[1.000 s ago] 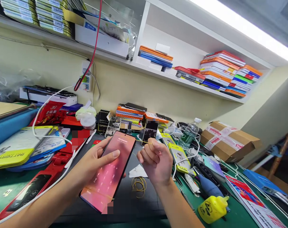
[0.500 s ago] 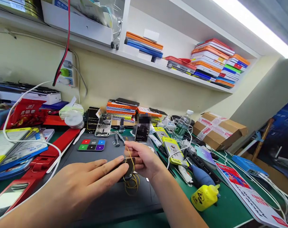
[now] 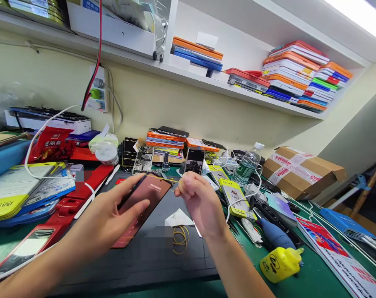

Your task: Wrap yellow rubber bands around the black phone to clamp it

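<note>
My left hand (image 3: 104,221) is wrapped round a smartphone (image 3: 149,196), thumb across its pinkish lit screen and fingers behind it. The phone is tilted above a dark grey work mat (image 3: 135,273). A thin yellow rubber band (image 3: 173,180) runs from the phone's upper end to my right hand (image 3: 203,203), whose closed fingers pinch it. Another thin yellow line crosses the phone's lower end. Below, loose rubber bands (image 3: 181,240) lie on the mat beside a white scrap of paper (image 3: 179,217).
Behind the mat stand an opened phone (image 3: 143,160) and a lit phone (image 3: 194,160). To the right are a water bottle (image 3: 246,165), yellow battery packs (image 3: 237,198), a yellow squeeze bottle (image 3: 280,265) and a cardboard box (image 3: 302,171). A red tool (image 3: 79,194) lies left.
The phone has turned so its lit screen faces me, and my left hand now grips its side instead of lying flat over it. My right hand has drawn the rubber band to the right.
</note>
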Action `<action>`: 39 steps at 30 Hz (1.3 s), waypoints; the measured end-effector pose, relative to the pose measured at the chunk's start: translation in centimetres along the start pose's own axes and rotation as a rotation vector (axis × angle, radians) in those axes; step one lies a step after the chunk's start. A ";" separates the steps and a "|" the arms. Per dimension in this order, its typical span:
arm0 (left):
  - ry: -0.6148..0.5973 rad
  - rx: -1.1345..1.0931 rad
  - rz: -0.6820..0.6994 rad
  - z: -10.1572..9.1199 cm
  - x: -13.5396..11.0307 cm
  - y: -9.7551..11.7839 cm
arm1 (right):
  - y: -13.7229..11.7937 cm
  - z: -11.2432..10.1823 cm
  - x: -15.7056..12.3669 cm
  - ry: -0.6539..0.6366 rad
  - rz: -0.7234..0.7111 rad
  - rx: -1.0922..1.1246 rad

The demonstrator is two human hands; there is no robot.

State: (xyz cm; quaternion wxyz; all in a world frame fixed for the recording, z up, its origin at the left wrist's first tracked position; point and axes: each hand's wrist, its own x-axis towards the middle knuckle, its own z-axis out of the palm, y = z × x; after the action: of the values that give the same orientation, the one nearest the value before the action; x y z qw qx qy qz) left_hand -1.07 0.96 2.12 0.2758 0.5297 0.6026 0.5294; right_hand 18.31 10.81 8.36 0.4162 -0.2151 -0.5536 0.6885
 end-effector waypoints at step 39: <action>-0.130 0.503 0.170 -0.8 -0.1 1.5 | 1.8 3.2 -2.8 -0.232 -0.556 -0.957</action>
State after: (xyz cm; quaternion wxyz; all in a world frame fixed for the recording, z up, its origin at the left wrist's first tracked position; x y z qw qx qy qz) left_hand -1.20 0.41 3.71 0.1280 0.6632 0.6495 0.3491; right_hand 16.89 6.60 7.10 0.3744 -0.1488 -0.8821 0.2441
